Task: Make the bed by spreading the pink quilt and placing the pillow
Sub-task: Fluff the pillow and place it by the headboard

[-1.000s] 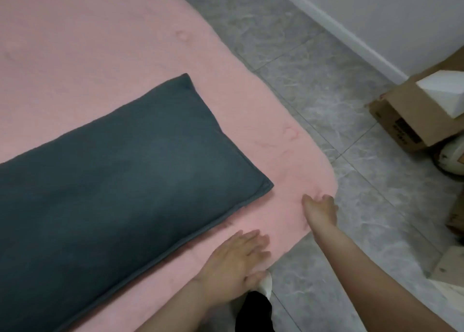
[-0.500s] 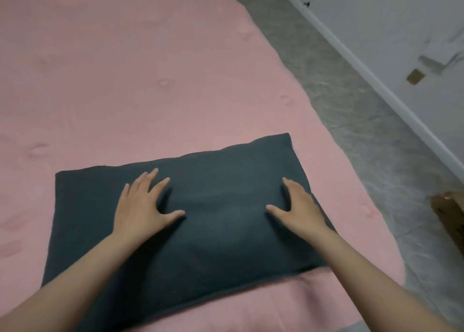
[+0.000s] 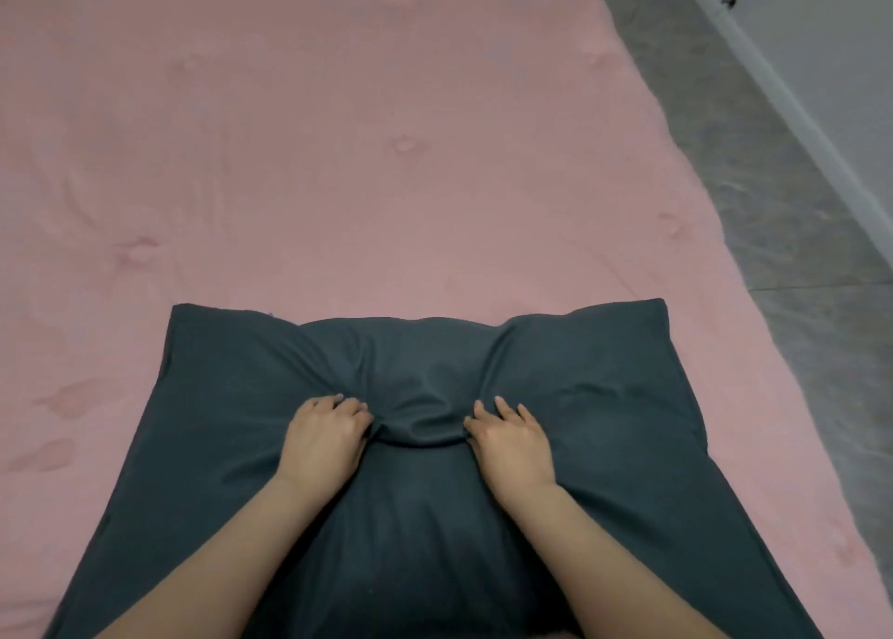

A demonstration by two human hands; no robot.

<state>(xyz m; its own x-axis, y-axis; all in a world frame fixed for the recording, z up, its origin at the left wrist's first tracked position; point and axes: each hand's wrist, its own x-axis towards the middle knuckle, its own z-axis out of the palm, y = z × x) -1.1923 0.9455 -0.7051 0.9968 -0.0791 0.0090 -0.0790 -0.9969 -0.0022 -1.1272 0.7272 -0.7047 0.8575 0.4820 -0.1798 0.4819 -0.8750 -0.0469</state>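
Closest to me, two bare forearms reach out over a dark grey pillow (image 3: 415, 517) that lies flat on the pink quilt (image 3: 338, 155), at the near end of the bed. The left hand (image 3: 321, 438) presses down near the pillow's middle with its fingers (image 3: 338, 404) curled in, bunching the fabric at the knuckles. The right hand (image 3: 512, 443) sits just beside it, fingers (image 3: 502, 409) bent and digging into the cover, so a deep crease runs between the two hands (the cloth is puckered into a small fold there). The pillow's far edge bulges up in the middle while its two far corners lie flatter.

Beyond the pillow the quilt spreads smooth across the bed, marked by small stitched dimples and a few light wrinkles toward the left. Its right edge runs alongside a grey tiled floor (image 3: 783, 276), and farther off a white skirting board (image 3: 773, 87) meets a pale wall (image 3: 831, 24). No label or writing shows on anything.
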